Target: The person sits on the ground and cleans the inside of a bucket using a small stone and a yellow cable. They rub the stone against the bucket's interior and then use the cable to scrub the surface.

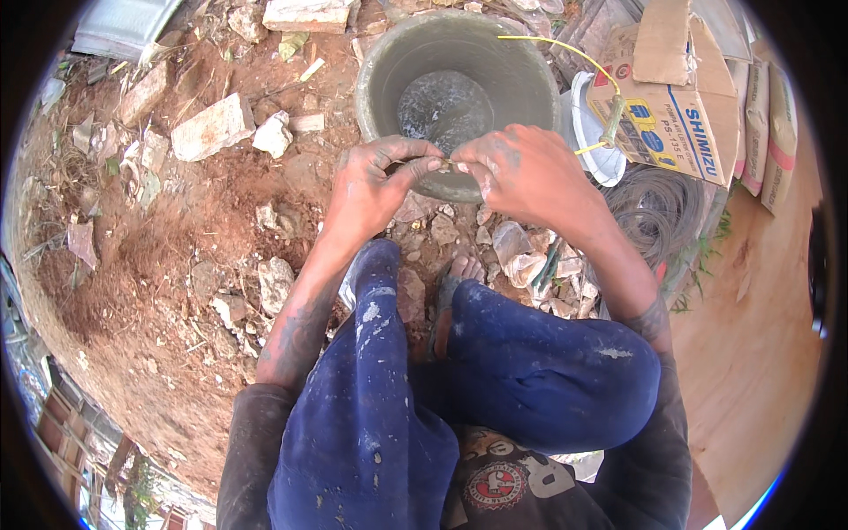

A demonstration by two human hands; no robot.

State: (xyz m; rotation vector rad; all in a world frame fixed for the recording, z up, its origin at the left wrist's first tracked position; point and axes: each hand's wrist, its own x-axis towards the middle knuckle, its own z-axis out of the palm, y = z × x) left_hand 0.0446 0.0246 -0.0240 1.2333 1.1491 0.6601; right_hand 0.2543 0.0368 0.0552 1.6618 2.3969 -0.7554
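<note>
Head view shows a thin piece [448, 165] pinched where the two hands meet, over the near rim of the bucket; it is too small to tell what it is. The left hand [373, 184] has a narrow grip on it, thumb tip and forefinger pressed together. The right hand [530, 172] comes from the other side, its grip narrow too, fingertips closed on the same piece, knuckles up. Grey smears mark both hands.

Beneath and beyond them stands the bucket [369, 84], grey and round, with murky liquid [442, 106] at its bottom. A yellow cord [579, 55] with a greenish sleeve arcs out at its right side, over a white pail [583, 132] just beside it. Farther right come a cardboard box [667, 97] with raised flaps, a coil of wire [658, 212] near it and some sacks [768, 141]. A wooden board [751, 327] spreads along the right edge.

Nearer, the person squats in blue trousers [353, 415] with pale splashes, one sandalled foot [466, 268] showing between the knees. To the left, reddish soil [168, 274] carries stones and broken bricks [212, 128].
</note>
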